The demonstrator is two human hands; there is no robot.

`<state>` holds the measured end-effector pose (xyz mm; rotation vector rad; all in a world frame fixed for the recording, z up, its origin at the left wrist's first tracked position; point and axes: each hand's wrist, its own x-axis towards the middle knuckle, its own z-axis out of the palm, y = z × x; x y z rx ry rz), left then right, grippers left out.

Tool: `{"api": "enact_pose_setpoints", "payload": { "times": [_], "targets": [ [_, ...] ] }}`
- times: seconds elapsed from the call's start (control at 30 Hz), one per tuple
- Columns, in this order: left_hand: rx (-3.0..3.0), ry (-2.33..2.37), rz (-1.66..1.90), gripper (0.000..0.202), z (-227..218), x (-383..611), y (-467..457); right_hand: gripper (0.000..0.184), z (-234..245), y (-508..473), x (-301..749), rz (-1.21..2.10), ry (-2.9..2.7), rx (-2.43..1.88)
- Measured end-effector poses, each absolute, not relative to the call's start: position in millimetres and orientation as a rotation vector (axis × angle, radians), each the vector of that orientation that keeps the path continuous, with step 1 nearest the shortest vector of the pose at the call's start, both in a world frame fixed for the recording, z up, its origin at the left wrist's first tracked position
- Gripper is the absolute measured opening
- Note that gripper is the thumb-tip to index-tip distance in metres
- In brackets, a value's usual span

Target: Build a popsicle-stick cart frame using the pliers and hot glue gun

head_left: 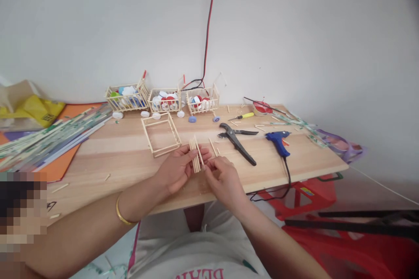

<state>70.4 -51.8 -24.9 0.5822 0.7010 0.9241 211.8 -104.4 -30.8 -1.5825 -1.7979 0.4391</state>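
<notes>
Wooden table (108, 152) against a pale wall. Along its back stand three small stick carts (165, 110) filled with bottle caps (170, 99). Long strips (55, 135) lie at the left; a yellow-handled screwdriver (247, 116), black pliers (240, 147) and a blue glue gun (278, 141) lie at the right. An open stick frame (148, 138) lies just beyond the left hand (178, 165), and loose short sticks (213, 147) beyond the right hand (225, 181). Near the table's front edge, the left hand, partly curled, grips a row of sticks (193, 157) between thumb and fingers. The right hand, nearly closed, pinches the lower end of a single stick (200, 154) beside that row.
</notes>
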Motion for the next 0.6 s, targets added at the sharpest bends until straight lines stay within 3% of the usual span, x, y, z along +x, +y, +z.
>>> {"api": "enact_pose_setpoints", "payload": {
  "times": [0.23,0.33,0.6],
  "targets": [
    [0.56,0.719,0.955,0.011,-21,71,-54,0.015,-28,-107,212,0.495,-1.881,-1.525],
    [0.554,0.685,0.964,0.011,-20,71,-54,0.006,-31,-109,219,0.447,-1.96,-1.42],
    [0.551,0.667,0.97,0.009,-22,71,-55,0.028,-31,-104,223,0.278,-1.934,-1.325]
  ]
}}
